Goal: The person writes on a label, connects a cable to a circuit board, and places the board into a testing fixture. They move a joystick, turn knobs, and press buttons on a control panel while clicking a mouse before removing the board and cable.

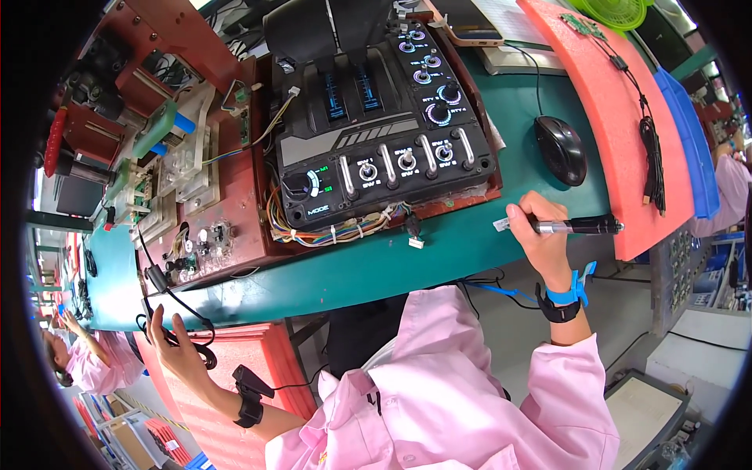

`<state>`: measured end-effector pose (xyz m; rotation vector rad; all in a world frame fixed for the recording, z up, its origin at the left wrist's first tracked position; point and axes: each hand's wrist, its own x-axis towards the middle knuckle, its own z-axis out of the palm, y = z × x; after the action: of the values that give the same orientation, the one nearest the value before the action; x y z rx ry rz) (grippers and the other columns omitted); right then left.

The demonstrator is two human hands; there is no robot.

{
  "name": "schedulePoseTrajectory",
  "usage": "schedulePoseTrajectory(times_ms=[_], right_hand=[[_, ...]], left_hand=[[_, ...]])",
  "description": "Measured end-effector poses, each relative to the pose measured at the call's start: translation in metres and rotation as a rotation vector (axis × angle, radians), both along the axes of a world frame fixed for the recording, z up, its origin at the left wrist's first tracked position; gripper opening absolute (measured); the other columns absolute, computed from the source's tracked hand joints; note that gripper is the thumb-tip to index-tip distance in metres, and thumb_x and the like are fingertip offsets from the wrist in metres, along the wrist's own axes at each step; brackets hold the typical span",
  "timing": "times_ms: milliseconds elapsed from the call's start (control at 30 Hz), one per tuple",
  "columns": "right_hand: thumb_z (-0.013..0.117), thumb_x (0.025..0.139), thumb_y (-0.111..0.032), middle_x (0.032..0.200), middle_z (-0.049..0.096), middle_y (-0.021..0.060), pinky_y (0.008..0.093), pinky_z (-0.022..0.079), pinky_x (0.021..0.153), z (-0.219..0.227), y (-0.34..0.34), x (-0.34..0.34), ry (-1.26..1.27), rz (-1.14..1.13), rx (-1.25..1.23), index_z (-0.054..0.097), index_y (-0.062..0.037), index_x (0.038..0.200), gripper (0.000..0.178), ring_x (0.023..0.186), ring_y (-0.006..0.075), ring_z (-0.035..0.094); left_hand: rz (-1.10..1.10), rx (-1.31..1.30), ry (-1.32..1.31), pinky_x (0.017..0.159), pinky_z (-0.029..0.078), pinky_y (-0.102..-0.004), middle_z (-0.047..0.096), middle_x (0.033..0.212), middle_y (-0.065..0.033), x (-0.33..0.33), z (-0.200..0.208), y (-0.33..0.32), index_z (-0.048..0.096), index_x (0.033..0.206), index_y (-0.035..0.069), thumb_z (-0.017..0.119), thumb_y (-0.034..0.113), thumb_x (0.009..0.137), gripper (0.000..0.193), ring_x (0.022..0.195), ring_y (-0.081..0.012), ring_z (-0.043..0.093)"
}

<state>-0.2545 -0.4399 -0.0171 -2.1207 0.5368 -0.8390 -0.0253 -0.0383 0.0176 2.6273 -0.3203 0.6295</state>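
My left hand (182,356) is at the table's front edge on the left, closed loosely around a looped black cable (205,333). The cable has a thick bead (157,277) and runs up beside a red fixture. My right hand (544,239), right of the middle, grips a silver and black pen (583,225) that lies crosswise in the fist. A small whitish tag (501,225) shows at the thumb tip. Between the hands, farther back, a black control panel (345,145) with knobs, switches and lit rings rests in a red frame, wires bundled along its front.
A black mouse (560,150) lies right of the panel. Pink foam (603,102) bears a cable bundle (652,164) and a green circuit board (581,25). A blue tray (689,141) stands beyond. Left is a red test fixture (227,164). Foam sheets (235,376) stand below my left hand. Another person (98,364) works far left.
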Motion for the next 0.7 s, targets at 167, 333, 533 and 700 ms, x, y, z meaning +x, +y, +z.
schedulePoseTrajectory(times_ms=[167, 333, 533, 700], right_hand=[[0.057, 0.076, -0.008, 0.048, 0.035, 0.0047, 0.0272, 0.023, 0.041, -0.002, -0.001, -0.001, 0.004, -0.019, -0.021, 0.038, -0.0015, 0.058, 0.027, 0.042, 0.0124, 0.03], [0.057, 0.076, -0.008, 0.049, 0.033, 0.0044, 0.0271, 0.022, 0.041, -0.002, -0.001, 0.0, 0.008, -0.021, 0.009, 0.037, -0.0016, 0.058, 0.027, 0.042, 0.0119, 0.028], [0.057, 0.076, -0.008, 0.049, 0.033, 0.0038, 0.0269, 0.021, 0.041, 0.0, -0.001, 0.0, 0.018, -0.013, 0.01, 0.037, -0.0018, 0.058, 0.027, 0.043, 0.0109, 0.027], [0.057, 0.077, -0.009, 0.049, 0.034, 0.0032, 0.0267, 0.021, 0.041, -0.001, -0.003, -0.002, 0.014, 0.003, 0.029, 0.037, -0.0017, 0.058, 0.028, 0.043, 0.0105, 0.028]], left_hand=[[0.012, 0.012, 0.051, 0.079, 0.037, -0.0275, 0.053, 0.103, -0.008, 0.006, -0.003, 0.007, 0.053, 0.11, 0.004, 0.053, 0.023, 0.085, 0.031, 0.089, -0.0173, 0.048], [-0.044, 0.024, -0.003, 0.075, 0.037, -0.0267, 0.054, 0.102, -0.0069, 0.011, -0.008, 0.017, 0.053, 0.111, 0.004, 0.054, 0.023, 0.085, 0.033, 0.084, -0.0158, 0.046], [-0.026, 0.01, 0.027, 0.076, 0.036, -0.0282, 0.051, 0.097, -0.0056, 0.011, -0.008, 0.013, 0.053, 0.11, 0.004, 0.053, 0.023, 0.085, 0.032, 0.079, -0.0171, 0.043], [-0.061, 0.011, -0.01, 0.071, 0.036, -0.0254, 0.053, 0.096, -0.0029, 0.015, -0.01, 0.018, 0.053, 0.111, 0.004, 0.054, 0.024, 0.085, 0.033, 0.074, -0.0135, 0.041]])
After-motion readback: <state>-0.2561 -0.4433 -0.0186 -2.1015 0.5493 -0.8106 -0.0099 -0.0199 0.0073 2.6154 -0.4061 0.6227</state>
